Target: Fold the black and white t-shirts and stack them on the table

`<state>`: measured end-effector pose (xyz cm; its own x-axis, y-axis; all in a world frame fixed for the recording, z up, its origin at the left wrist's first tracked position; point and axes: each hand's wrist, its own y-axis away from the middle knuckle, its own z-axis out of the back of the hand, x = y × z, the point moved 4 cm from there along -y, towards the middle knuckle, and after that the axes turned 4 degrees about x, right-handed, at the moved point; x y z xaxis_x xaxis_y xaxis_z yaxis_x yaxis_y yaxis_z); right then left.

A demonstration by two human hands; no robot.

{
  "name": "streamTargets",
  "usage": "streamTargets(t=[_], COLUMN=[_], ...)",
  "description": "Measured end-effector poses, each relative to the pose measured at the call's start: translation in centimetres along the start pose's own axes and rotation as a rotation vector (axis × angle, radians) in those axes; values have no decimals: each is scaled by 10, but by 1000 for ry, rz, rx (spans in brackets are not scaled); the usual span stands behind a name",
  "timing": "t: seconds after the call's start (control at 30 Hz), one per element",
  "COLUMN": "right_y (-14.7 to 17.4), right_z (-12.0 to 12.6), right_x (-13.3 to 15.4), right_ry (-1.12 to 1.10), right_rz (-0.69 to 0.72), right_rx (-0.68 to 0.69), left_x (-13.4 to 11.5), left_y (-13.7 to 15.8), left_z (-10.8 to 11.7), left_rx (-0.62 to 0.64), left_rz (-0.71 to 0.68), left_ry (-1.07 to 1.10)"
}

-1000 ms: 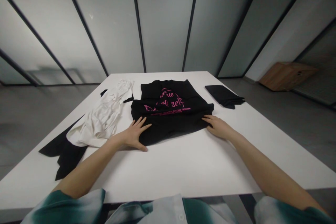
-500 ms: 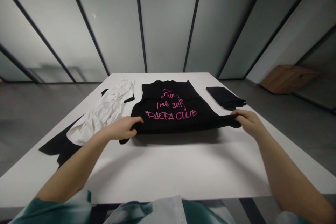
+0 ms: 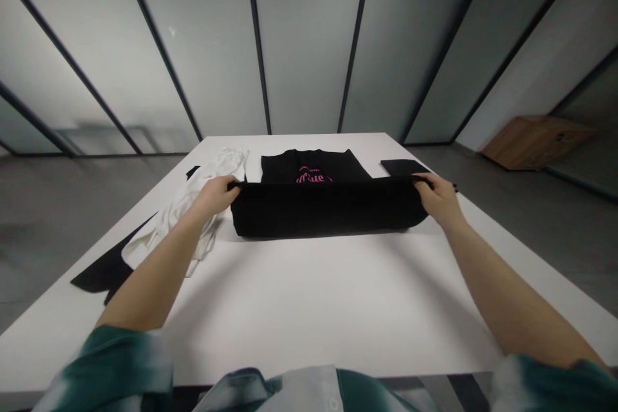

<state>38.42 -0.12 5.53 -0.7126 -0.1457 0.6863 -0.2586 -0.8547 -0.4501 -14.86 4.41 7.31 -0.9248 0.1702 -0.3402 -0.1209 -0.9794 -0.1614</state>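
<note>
A black T-shirt [image 3: 328,211] with pink lettering lies on the white table [image 3: 309,309]. Its near edge is lifted and doubled over toward the far side, so most of the lettering is covered; only the topmost pink words show. My left hand [image 3: 219,195] pinches the left end of the raised edge, close to a crumpled white garment. At the right end, my right hand [image 3: 437,196] grips the same edge between thumb and fingers. The fabric is stretched taut between both hands.
The crumpled white garment [image 3: 167,222] lies at the left, over black cloth [image 3: 103,268]. A folded black garment [image 3: 400,167] rests at the far right of the table, partly behind my right hand. Beyond the table are frosted panels and a wooden box [image 3: 535,141] on the floor.
Both hands have raised the shirt's near edge and carried it away from me. The larger pink words have become hidden, and the plain black underside now faces me.
</note>
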Motion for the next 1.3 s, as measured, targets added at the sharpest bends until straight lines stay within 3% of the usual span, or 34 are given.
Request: streamTargets(t=[0.1,0.2,0.3,0.43,0.57,0.7,0.9,1.07,1.2,1.3], right_y=[-26,-40,-33,-17,-12,-1,35,36,15,-4], right_z=[-33,-75,-110,-125,-121,-108,-70,-29,-12,-19], right_x=[-9,-22,-36,-41,-38,-40,-46,-35,-35,-43], right_ry=[93,280,506,689,708,730,556,305,-37,-286], right_rz=[-8,-86,-213,-202,-166,-123,-10,79,-106,-274], right_rx=[5,148,311,332,374,453,707,614,449,343], left_x=[-1,-4,-8,-20,-25,-10,17,31,35,33], left_y=[-31,-49,-50,-39,-36,-30,3,13,2,-16], left_z=[-26,-66,-100,-117,-116,-107,-83,-44,-33,-44], left_rx=[-89,-8,64,56,151,267,490,325,276,206], left_rz=[158,260,286,230,203,178,-74,-82,-6,151], left_ry=[59,47,-45,-167,-204,-209,12,262,720,958])
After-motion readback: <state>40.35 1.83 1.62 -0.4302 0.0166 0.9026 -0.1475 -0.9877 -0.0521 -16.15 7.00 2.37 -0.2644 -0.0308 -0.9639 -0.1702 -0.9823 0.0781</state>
